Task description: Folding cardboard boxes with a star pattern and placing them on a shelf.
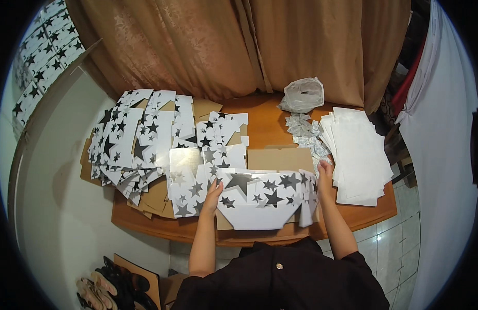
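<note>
Between both hands is a white cardboard box blank [264, 214] printed with black and grey stars, its right end bent up into a fold. My left hand [213, 196] grips its left edge, thumb on the near face. At the folded right end, my right hand [325, 178] has its fingers curled round the edge; part of those fingers is hidden. Beneath and behind the blank lies a flat brown cardboard piece [279, 158]. Just left of it, more star-printed blanks [182, 191] overlap on the wooden table [259, 129].
A large pile of star-printed blanks [122, 137] covers the table's left side. To the right are a stack of white sheets [355, 155], small silvery packets [303, 132] and a translucent plastic bag [303, 95]. Brown curtains [311, 46] hang behind. Shoes [102, 289] stand at lower left.
</note>
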`<control>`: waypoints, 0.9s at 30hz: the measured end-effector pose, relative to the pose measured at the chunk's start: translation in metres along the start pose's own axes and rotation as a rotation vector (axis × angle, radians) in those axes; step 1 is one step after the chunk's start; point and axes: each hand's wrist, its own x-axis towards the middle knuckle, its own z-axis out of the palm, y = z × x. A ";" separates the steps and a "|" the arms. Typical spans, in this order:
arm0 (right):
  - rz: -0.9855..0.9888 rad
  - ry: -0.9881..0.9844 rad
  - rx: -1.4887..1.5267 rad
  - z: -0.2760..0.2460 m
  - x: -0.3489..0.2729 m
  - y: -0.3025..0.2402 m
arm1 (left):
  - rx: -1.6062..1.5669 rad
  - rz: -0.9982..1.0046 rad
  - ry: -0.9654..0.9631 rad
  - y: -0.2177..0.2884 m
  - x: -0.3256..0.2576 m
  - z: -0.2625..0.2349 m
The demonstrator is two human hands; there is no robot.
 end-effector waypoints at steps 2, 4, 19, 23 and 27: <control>0.092 -0.165 0.076 -0.022 -0.017 0.005 | -0.044 -0.037 0.073 -0.019 0.006 -0.007; 0.185 -0.304 0.146 -0.046 -0.037 -0.005 | -0.213 -0.084 0.115 -0.024 0.008 -0.002; -0.598 -0.528 -1.007 -0.003 -0.088 -0.054 | -0.772 -0.215 -0.103 0.043 0.020 -0.021; -0.713 -0.380 -0.893 0.016 -0.085 -0.042 | -0.750 -0.178 -0.122 0.059 0.009 -0.007; -0.633 -0.431 -0.674 0.023 -0.074 -0.034 | -0.812 -0.059 -0.102 0.066 0.002 -0.005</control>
